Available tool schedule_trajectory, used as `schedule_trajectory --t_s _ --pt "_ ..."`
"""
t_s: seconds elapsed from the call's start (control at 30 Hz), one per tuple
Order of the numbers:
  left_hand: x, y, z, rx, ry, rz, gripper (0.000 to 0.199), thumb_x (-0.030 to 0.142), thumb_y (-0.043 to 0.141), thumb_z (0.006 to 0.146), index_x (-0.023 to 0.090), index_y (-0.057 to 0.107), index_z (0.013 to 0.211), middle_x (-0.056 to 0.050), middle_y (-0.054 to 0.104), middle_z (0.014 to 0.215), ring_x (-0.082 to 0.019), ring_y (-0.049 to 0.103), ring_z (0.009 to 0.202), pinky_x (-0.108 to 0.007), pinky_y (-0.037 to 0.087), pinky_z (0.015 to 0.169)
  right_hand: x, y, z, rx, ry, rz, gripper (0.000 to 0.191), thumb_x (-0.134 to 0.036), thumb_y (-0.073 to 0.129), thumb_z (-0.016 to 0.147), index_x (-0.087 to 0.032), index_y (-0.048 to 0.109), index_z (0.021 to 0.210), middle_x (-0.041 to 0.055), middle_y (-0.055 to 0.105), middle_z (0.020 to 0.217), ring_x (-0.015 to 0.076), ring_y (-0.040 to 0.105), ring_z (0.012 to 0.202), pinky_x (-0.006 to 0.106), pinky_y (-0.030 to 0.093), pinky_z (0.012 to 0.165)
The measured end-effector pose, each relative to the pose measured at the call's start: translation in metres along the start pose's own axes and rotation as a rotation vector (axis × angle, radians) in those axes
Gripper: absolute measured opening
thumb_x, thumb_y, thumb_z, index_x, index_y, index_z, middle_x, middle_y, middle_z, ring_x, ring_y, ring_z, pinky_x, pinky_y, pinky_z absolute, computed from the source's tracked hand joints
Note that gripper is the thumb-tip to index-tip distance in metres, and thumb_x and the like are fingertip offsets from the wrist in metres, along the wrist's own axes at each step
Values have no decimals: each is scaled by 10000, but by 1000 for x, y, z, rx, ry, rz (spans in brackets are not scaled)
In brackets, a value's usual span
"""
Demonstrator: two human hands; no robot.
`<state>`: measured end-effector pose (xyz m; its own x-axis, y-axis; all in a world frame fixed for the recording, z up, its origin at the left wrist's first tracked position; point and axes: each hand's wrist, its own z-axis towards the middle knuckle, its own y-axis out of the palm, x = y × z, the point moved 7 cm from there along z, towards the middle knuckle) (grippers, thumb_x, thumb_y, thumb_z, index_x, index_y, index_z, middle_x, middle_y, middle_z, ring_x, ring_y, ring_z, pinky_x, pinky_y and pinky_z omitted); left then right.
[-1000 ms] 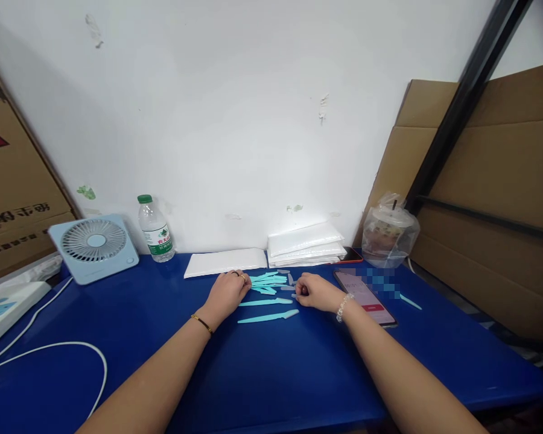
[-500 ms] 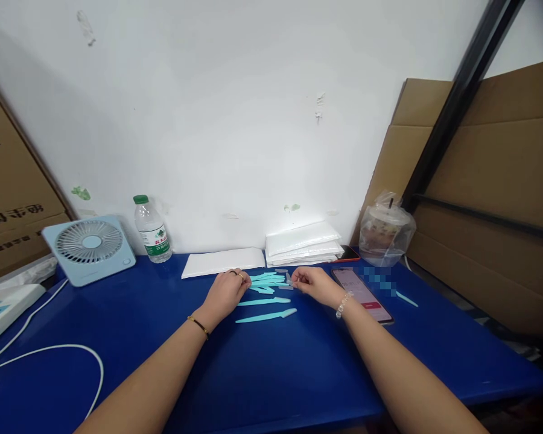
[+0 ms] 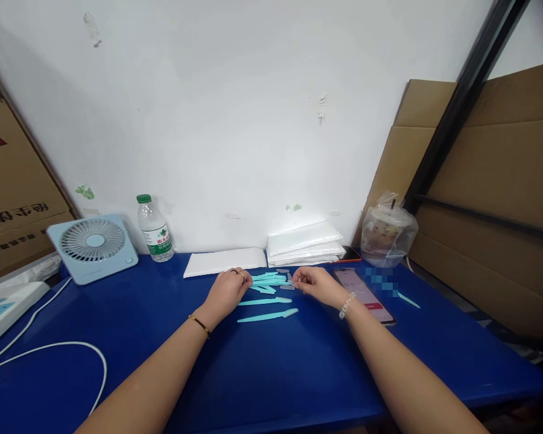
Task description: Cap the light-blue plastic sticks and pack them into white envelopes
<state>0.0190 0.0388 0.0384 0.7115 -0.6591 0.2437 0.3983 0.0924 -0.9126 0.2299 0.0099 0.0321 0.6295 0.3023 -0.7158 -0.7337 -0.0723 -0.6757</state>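
My left hand (image 3: 228,292) is closed on the handle end of a turquoise eyebrow razor at the left side of a loose pile of eyebrow razors (image 3: 268,278). Facing it, my right hand (image 3: 315,285) pinches at the blade end of that razor, on what looks like a small clear blade cap, mostly hidden by the fingertips. Several clear blade caps (image 3: 286,287) lie between the pile and my right fingers. Nearer to me, two separate razors lie roughly parallel, an upper razor (image 3: 271,301) and a lower razor (image 3: 268,316).
White padded envelopes (image 3: 304,244) and a flat white envelope (image 3: 224,261) lie by the wall. A lit phone (image 3: 364,295), another razor (image 3: 409,301) and a bagged drink (image 3: 386,235) are at right. A fan (image 3: 94,247), water bottle (image 3: 155,232) and white cable (image 3: 100,361) occupy the left.
The whole view has shifted slightly, so everything appears a little further right. Both hands keep nearly the same place and grip, with the right fingertips still at the razor's blade end.
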Motion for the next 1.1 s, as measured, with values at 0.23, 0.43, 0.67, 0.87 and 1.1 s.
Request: schedule_trajectory --t_s 0.23,0.43,0.67,0.87,1.1 --pt "18 0 -5 -86 76 -102 235 250 406 880 188 600 763 -32 636 856 -151 566 785 -247 390 709 -7 16 -3 -147 -12 69 131 -278 568 780 -161 603 826 -12 578 631 109 551 560 206 417 539" --pt "19 6 -6 -160 98 -77 242 325 436 881 206 643 838 -19 650 924 -158 571 845 -257 399 749 -3 13 -3 -166 -44 -106 146 -297 587 777 -175 657 817 7 617 709 121 548 619 219 413 574" --pt "1 10 -1 -75 46 113 177 321 512 850 238 648 925 -34 628 984 -211 532 973 -320 380 805 0 21 9 24 -139 -372 85 -231 587 782 -187 645 826 35 575 844 131 538 690 234 402 632" --pt "3 11 1 -66 78 164 229 310 437 894 211 634 832 -34 639 869 -197 541 890 -314 353 755 -6 27 9 24 -187 -378 64 -169 545 789 -179 604 765 26 575 793 124 518 664 224 383 602" --pt "10 9 2 -27 98 131 266 304 394 917 190 621 839 -43 636 890 -186 535 884 -313 338 750 -7 25 8 -5 -147 -180 117 -250 523 833 -184 619 827 13 591 750 115 510 612 218 394 565"
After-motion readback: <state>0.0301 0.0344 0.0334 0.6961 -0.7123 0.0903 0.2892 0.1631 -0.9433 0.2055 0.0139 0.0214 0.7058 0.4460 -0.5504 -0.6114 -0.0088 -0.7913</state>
